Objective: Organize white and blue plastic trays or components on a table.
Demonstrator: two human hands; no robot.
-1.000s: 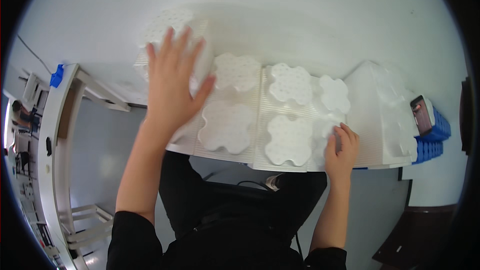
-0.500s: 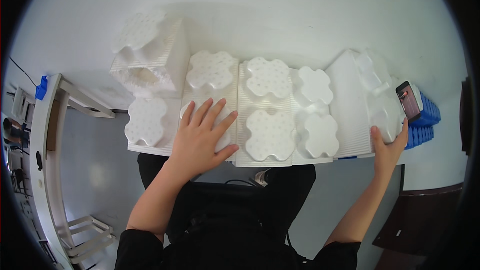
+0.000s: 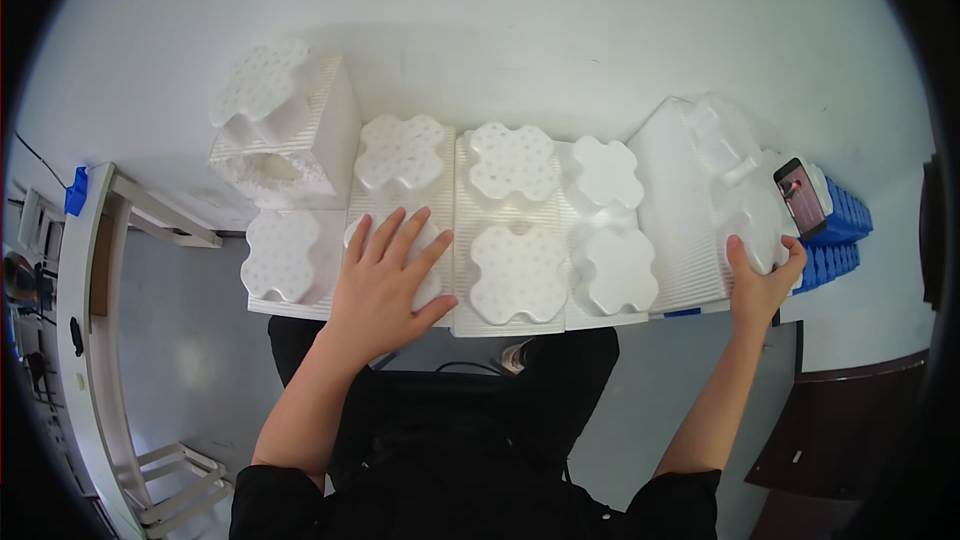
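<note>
My left hand (image 3: 385,275) lies flat with its fingers spread over a white lobed piece (image 3: 428,285), hiding most of it. At the right, my right hand (image 3: 762,280) has thumb and fingers around the near end of a smooth, translucent-looking white lobed piece (image 3: 752,220). Another such piece (image 3: 720,138) sits just beyond it on a tilted ribbed white block (image 3: 660,210). Between my hands are two dotted white lobed pieces, one nearer (image 3: 517,275) and one farther (image 3: 512,162), and two plain ones, one farther (image 3: 607,172) and one nearer (image 3: 622,270).
A taller white block (image 3: 335,130) with a rough hollow stands at the far left, a dotted piece (image 3: 262,85) on top. Another dotted piece (image 3: 282,255) lies before it. Past my right hand, a phone (image 3: 803,198) leans by blue ridged trays (image 3: 845,215). A white wall (image 3: 480,30) rises behind.
The whole view has shifted slightly, so the blocks appear farther left. My right fingers have curled in more on the near end of the lobed piece. My left hand stays spread in place.
</note>
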